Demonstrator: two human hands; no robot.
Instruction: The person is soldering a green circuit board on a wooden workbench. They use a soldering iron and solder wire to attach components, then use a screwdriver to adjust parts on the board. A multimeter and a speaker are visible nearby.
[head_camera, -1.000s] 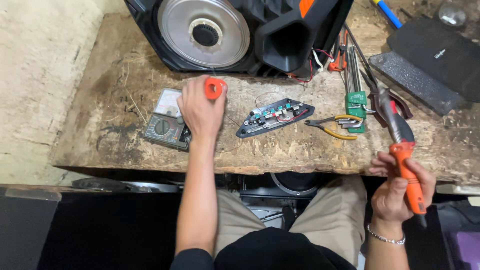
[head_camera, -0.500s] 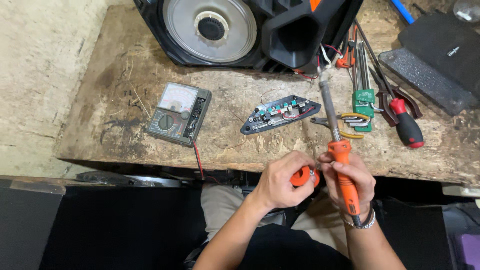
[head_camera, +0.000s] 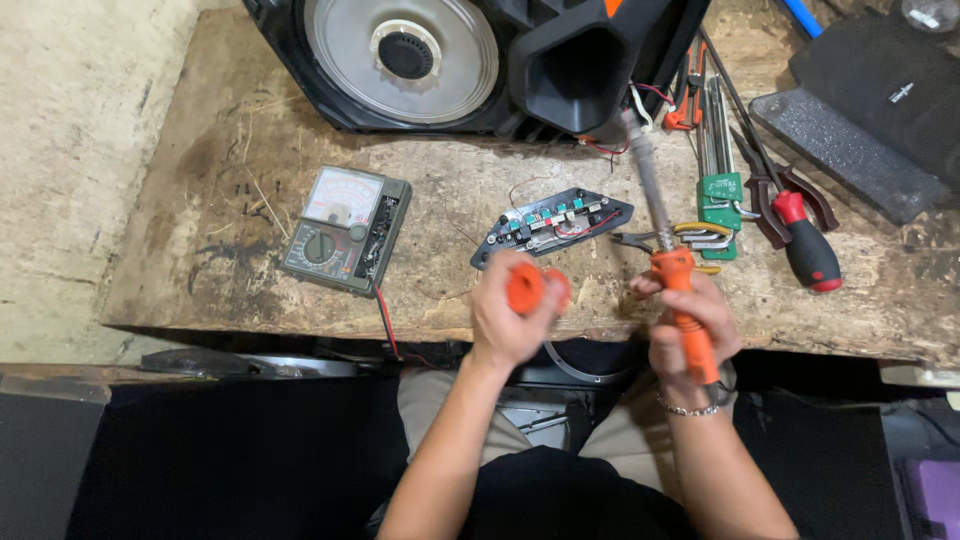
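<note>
Worn wood makes the desk (head_camera: 200, 200), seen from the head camera; a black speaker box (head_camera: 480, 60) stands at its far edge, an analog meter (head_camera: 343, 230) lies to the left, a small circuit board (head_camera: 552, 225) sits in the middle, and pliers with a red-handled screwdriver (head_camera: 805, 245) lie to the right. Left hand (head_camera: 510, 320) has its grip closed around a small round orange piece (head_camera: 527, 287), just above the near edge of the desk; right hand (head_camera: 690, 335) has its grip clamped on the orange handle of the soldering iron (head_camera: 665, 235). I judge it best to keep the iron steady and bring the round piece slowly, fingers well apart from the metal barrel. Its long axis runs almost straight away from the person, slightly tilted left; the tip points to the speaker box, the handle end to the lap.
</note>
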